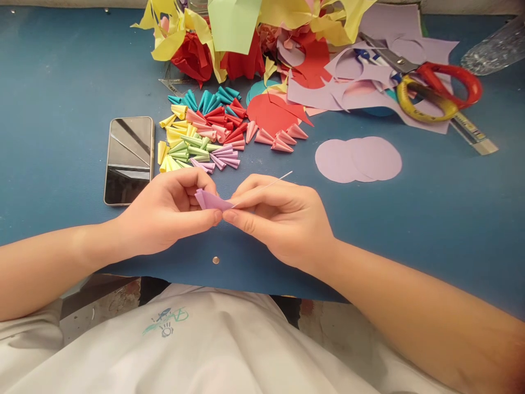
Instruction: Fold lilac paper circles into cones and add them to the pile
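Done: heap of rolled paper cones on table | now: left hand and right hand pinch lilac piece, thin stick, half-rolled | left: two lilac circles uncurled

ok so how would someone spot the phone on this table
Start at the blue table and find the heap of small coloured paper cones in the middle. Just to its left lies the phone, flat, its screen dark: the only glossy thing among paper.
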{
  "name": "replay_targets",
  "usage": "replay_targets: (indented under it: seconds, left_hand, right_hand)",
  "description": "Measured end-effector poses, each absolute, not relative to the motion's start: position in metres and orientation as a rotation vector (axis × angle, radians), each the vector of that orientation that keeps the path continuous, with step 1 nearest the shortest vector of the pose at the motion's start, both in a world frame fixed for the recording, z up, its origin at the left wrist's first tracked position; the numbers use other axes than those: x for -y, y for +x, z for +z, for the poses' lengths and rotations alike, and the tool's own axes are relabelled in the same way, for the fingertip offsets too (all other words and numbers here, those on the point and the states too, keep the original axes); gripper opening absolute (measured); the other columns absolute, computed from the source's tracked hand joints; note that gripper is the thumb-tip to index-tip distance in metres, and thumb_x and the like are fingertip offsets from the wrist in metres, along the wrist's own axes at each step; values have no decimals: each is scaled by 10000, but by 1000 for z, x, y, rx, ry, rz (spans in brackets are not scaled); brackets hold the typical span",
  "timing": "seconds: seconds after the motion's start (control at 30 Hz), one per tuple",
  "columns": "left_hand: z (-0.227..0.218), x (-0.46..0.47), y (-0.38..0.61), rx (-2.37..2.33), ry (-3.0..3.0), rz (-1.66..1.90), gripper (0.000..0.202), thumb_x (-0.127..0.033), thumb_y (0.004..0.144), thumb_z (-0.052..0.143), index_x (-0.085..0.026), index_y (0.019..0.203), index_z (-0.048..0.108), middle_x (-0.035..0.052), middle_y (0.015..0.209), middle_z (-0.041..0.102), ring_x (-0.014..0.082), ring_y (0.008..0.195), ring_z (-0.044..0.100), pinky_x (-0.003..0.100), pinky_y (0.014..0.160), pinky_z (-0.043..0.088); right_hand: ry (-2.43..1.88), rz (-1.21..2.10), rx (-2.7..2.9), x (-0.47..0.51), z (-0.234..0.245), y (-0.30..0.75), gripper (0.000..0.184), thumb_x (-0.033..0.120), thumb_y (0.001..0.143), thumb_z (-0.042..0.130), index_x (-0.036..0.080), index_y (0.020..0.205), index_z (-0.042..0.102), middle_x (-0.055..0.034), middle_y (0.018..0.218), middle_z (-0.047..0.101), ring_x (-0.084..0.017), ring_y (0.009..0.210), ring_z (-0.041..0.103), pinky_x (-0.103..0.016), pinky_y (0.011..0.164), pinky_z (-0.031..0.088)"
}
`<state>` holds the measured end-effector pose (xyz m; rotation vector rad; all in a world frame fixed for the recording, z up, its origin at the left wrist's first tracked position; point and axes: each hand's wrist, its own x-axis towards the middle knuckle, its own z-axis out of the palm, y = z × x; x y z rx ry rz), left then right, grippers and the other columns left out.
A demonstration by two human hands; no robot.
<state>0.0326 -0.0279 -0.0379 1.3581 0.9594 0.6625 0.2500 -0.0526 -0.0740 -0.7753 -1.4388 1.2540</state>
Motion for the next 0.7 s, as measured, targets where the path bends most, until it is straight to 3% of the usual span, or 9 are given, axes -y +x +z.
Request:
replay_targets:
  seconds: [0.13, 0.37, 0.7]
  left_hand:
    - [-38, 29, 34, -967, 1437, 692, 179, -217, 830, 895, -176, 833, 720, -3, 713, 646, 120, 650, 571, 233, 552, 490]
    - [-43, 29, 36, -910, 1538, 875, 257, -169, 804, 942, -193, 905, 707, -13, 833, 700, 111, 721, 643, 218, 660, 592]
    - [-38, 28, 34, -837, 1472, 740, 164, -129, 908, 835, -144, 918, 672, -6, 808, 664, 87, 696, 605, 176, 598, 534]
  right_hand:
    - [-847, 1197, 1421, 55, -72, 248, 128, 120, 875, 854, 247, 871, 867, 1, 811, 734, -124, 720, 684, -262, 617, 564]
    - [-947, 1108, 1428, 57, -69, 246, 104, 133, 878, 854, 221, 824, 844, 11, 775, 718, -101, 703, 658, -242, 635, 560]
    - [-824, 1205, 1446, 53, -70, 250, 120, 157, 840, 924, 241, 805, 846, 4, 774, 732, -118, 677, 657, -269, 591, 544]
